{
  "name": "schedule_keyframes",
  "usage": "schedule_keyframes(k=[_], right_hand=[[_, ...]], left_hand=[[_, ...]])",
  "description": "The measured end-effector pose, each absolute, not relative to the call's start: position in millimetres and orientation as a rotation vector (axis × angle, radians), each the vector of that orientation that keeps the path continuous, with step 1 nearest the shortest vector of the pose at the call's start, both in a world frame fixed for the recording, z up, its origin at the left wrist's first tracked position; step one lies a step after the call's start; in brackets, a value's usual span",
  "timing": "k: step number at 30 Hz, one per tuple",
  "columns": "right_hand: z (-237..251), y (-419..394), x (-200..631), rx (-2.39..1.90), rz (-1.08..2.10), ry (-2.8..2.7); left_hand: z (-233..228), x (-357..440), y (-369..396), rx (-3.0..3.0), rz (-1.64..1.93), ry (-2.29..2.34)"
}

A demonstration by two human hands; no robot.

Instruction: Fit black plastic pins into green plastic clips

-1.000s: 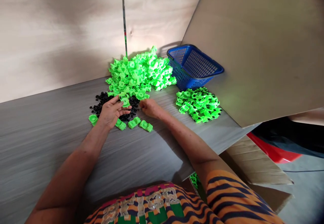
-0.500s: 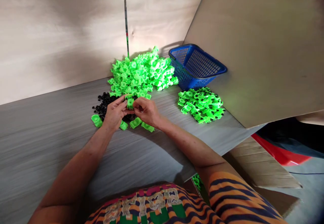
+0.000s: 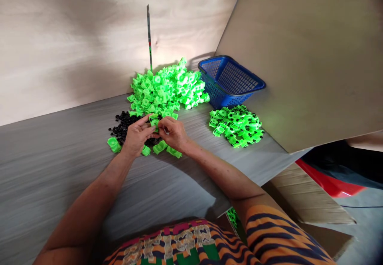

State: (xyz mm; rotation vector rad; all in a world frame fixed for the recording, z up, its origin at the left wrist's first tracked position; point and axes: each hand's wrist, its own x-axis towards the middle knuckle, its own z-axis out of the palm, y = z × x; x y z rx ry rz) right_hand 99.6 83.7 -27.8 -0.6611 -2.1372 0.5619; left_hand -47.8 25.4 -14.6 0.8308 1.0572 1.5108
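Green plastic piece (image 3: pixel 153 120) pinched between left hand (image 3: pixel 137 136) and right hand (image 3: pixel 174 133), above black beads (image 3: pixel 121 123)

A small piecework assembly bench: bare plywood walls (image 3: pixel 74 37) enclose a grey worktop (image 3: pixel 60 169), where a heap of identical green plastic parts (image 3: pixel 166 87) sits at centre frame beside loose black pieces (image 3: pixel 121 123), a finished pile (image 3: pixel 236 125) and a blue basket (image 3: pixel 231 79).
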Motion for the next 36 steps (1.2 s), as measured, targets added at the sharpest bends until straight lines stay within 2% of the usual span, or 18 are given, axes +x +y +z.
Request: schedule_keyframes(k=[11, 24, 36], right_hand=[[-27.9, 85.9, 99.3, -0.697, 0.667, -2.103], [-23.8, 79.3, 100.8, -0.628, 0.648, -2.007], [-26.0, 82.5, 99.7, -0.612, 0.858, -1.839]], left_hand=[[-15.7, -45.8, 24.5, 0.892, 1.518, 1.099], [-5.5, -37.3, 20.9, 0.890, 1.605, 1.196], [-2.3, -41.0, 18.6, 0.958, 1.610, 1.180]])
